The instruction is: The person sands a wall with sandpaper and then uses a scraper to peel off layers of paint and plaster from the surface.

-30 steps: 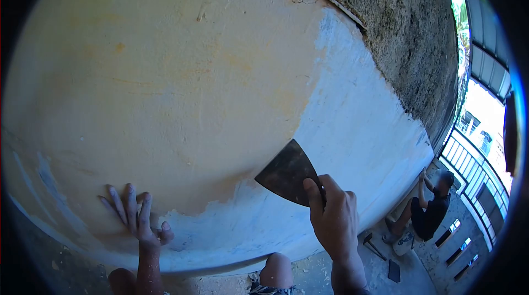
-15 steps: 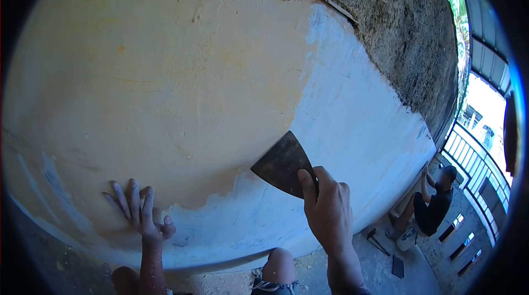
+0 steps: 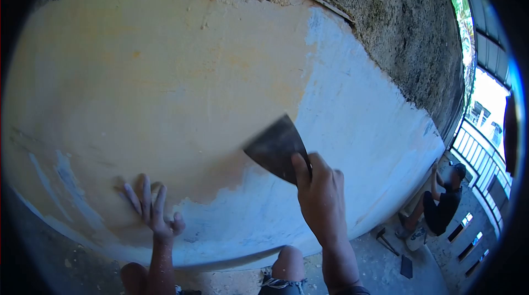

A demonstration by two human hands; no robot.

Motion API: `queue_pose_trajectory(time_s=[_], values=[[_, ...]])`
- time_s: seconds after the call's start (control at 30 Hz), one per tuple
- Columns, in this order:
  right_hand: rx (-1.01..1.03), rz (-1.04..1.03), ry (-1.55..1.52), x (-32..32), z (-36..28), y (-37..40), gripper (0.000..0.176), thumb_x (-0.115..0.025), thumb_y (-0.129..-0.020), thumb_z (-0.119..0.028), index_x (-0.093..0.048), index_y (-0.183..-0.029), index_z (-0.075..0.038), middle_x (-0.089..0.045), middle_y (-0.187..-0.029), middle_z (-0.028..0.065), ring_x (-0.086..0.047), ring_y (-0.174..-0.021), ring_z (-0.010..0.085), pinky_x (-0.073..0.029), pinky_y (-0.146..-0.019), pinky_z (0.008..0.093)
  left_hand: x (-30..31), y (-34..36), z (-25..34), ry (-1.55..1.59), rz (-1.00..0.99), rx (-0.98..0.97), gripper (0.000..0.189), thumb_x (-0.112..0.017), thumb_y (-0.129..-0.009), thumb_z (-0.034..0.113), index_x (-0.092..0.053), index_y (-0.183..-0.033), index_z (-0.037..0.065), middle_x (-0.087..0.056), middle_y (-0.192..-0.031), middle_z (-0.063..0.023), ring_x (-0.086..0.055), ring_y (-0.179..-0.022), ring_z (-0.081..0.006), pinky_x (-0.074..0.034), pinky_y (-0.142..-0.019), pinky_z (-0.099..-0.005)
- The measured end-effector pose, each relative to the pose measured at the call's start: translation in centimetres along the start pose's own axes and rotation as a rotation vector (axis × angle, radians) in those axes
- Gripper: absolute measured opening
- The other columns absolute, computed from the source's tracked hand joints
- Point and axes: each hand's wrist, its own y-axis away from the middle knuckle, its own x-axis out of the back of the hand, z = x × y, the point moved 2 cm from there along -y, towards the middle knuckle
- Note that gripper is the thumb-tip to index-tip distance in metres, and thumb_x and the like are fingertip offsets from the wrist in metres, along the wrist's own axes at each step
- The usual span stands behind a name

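Observation:
A broad paint scraper [image 3: 277, 149] with a dark flat blade is gripped in my right hand [image 3: 324, 198]. Its wide edge faces up and left, near the border between cream paint and the bared whitish patch; whether it touches cannot be made out. My left hand [image 3: 156, 215], dusty with white specks, has its fingers spread against the cream-painted wall [image 3: 165, 107]. Below and to the right of the cream paint lies the pale bluish bared surface [image 3: 347, 146], ragged along its border. The scraper's handle is mostly hidden in my fist.
Rough bare masonry [image 3: 397, 36] runs above the paint. At the far right another person [image 3: 440, 201] crouches by the wall, near a hammer [image 3: 388, 241] and a dark flat piece [image 3: 406, 266] on the floor. A white railing [image 3: 479, 146] stands behind them. My knee [image 3: 287, 264] is close to the wall's foot.
The scraper and my right hand have shifted up and slightly left along the wall. My left hand stays spread on the wall, and the whole view has swung a little.

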Motion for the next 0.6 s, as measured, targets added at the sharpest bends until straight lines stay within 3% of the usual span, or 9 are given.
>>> queue_pose_trajectory(time_s=[0.03, 0.07, 0.17, 0.2, 0.27, 0.33, 0.37, 0.43, 0.6], values=[[-0.001, -0.041, -0.023, -0.2, 0.3, 0.5, 0.032, -0.053, -0.099, -0.026, -0.053, -0.081, 0.0, -0.058, -0.059, 0.025, -0.059, -0.061, 0.0463, -0.044, -0.057, 0.054, 0.3, -0.9, 0.6, 0.09, 0.08, 0.035, 0.053, -0.041, -0.094, 0.045, -0.058, -0.125, 0.005, -0.052, -0.135, -0.0243, -0.033, -0.135, -0.0534, -0.02, -0.108, -0.0701], [0.008, -0.028, -0.035, -0.7, 0.2, 0.5, 0.032, -0.053, -0.099, -0.026, -0.053, -0.081, 0.0, -0.058, -0.059, 0.025, -0.059, -0.061, 0.0463, -0.044, -0.057, 0.054, 1.6, -2.0, 1.7, 0.122, 0.133, -0.011, 0.05, -0.046, -0.094, 0.042, -0.061, -0.118, 0.001, -0.064, -0.112, -0.0219, -0.056, -0.115, -0.0454, -0.042, -0.096, -0.0578], [-0.107, -0.047, -0.167, -1.8, 0.7, 0.5, 0.03, -0.054, -0.099, -0.024, -0.051, -0.083, 0.001, -0.058, -0.061, 0.0261, -0.059, -0.062, 0.0464, -0.044, -0.057, 0.0539, 1.2, -1.8, 7.3, 0.912, -0.056, 0.452, 0.046, -0.055, -0.094, 0.035, -0.063, -0.107, -0.009, -0.066, -0.075, -0.0128, -0.066, -0.073, -0.0178, -0.052, -0.066, -0.0313], [-0.113, -0.081, -0.279, -1.8, 0.2, -0.1, 0.029, -0.053, -0.099, -0.023, -0.051, -0.085, 0.002, -0.058, -0.064, 0.0273, -0.059, -0.065, 0.0463, -0.044, -0.057, 0.0517, 1.4, -2.9, 9.1, 1.115, -0.495, 0.69, 0.043, -0.055, -0.095, 0.032, -0.063, -0.108, -0.008, -0.067, -0.075, -0.0117, -0.067, -0.077, -0.0178, -0.054, -0.07, -0.0321], [-0.121, -0.112, -0.422, -2.3, 0.2, 0.3, 0.027, -0.053, -0.1, -0.021, -0.05, -0.086, 0.002, -0.058, -0.066, 0.0285, -0.059, -0.067, 0.0463, -0.044, -0.056, 0.0496, 0.7, -6.8, 12.8, 1.267, -0.808, 0.832, 0.044, -0.055, -0.097, 0.029, -0.055, -0.124, -0.005, -0.068, -0.088, -0.0118, -0.066, -0.092, -0.0201, -0.054, -0.08, -0.0345], [-0.086, -0.24, -0.754, -3.1, 1.1, 2.3, 0.024, -0.05, -0.101, -0.018, -0.049, -0.09, 0.003, -0.06, -0.069, 0.0257, -0.064, -0.065, 0.0392, -0.046, -0.056, 0.0434, -0.7, -9.3, 13.4, 1.431, -0.804, 0.955, 0.043, -0.059, -0.096, 0.03, -0.056, -0.123, -0.004, -0.068, -0.093, -0.0102, -0.065, -0.094, -0.0173, -0.053, -0.081, -0.0336], [-0.203, -0.41, -0.931, -3.0, 1.2, 3.2, 0.02, -0.046, -0.103, -0.017, -0.047, -0.098, 0.002, -0.059, -0.069, 0.0156, -0.064, -0.064, 0.024, -0.045, -0.055, 0.0362, -1.5, -10.2, 13.7, 1.62, -0.782, 1.088, 0.043, -0.062, -0.095, 0.031, -0.057, -0.122, -0.003, -0.068, -0.097, -0.0087, -0.063, -0.096, -0.0145, -0.052, -0.083, -0.0327], [-0.232, -0.552, -1.098, -3.1, 1.9, 4.3, 0.021, -0.044, -0.104, -0.018, -0.044, -0.112, 0.001, -0.054, -0.068, 0.0057, -0.058, -0.059, 0.0138, -0.044, -0.052, 0.0313, -2.8, -11.5, 14.1, 1.435, -0.717, 1.032, 0.042, -0.063, -0.095, 0.03, -0.057, -0.121, -0.002, -0.067, -0.097, -0.0091, -0.064, -0.096, -0.0163, -0.053, -0.081, -0.0325], [-0.35, -0.854, -1.397, -0.2, 2.3, 4.4, 0.037, -0.039, -0.106, -0.024, -0.034, -0.133, 0.0, -0.049, -0.068, 0.0034, -0.051, -0.05, 0.0121, -0.039, -0.046, 0.0255, -5.0, -12.8, 14.8, 1.426, -0.487, 1.115, 0.036, -0.069, -0.092, 0.031, -0.064, -0.109, 0.0, -0.067, -0.095, -0.0028, -0.061, -0.083, -0.0089, -0.049, -0.076, -0.025]])
